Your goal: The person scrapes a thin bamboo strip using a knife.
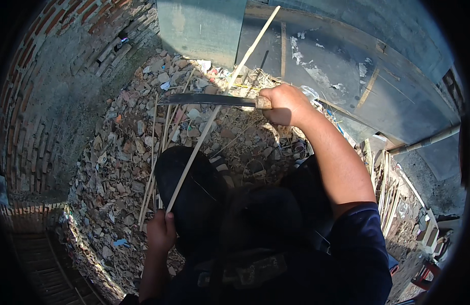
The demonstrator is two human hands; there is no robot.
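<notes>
A long, pale bamboo strip (202,136) slants from beside my left knee up toward the far panels. My left hand (161,231) is closed around its near end. In my right hand (287,105) is the wooden handle of a machete (207,99), with the fingers wrapped about it. The dark blade points left and crosses over the strip at about its middle; whether the edge touches the strip I cannot tell. Pale shavings (265,79) lie on the ground beyond the blade.
Several bamboo strips (152,173) lie on the rubble left of my knee, and a bundle of strips (387,188) is at the right. A brick wall (67,101) rises on the left. Blue-grey panels (202,30) stand ahead. Broken stones and litter cover the ground (110,190).
</notes>
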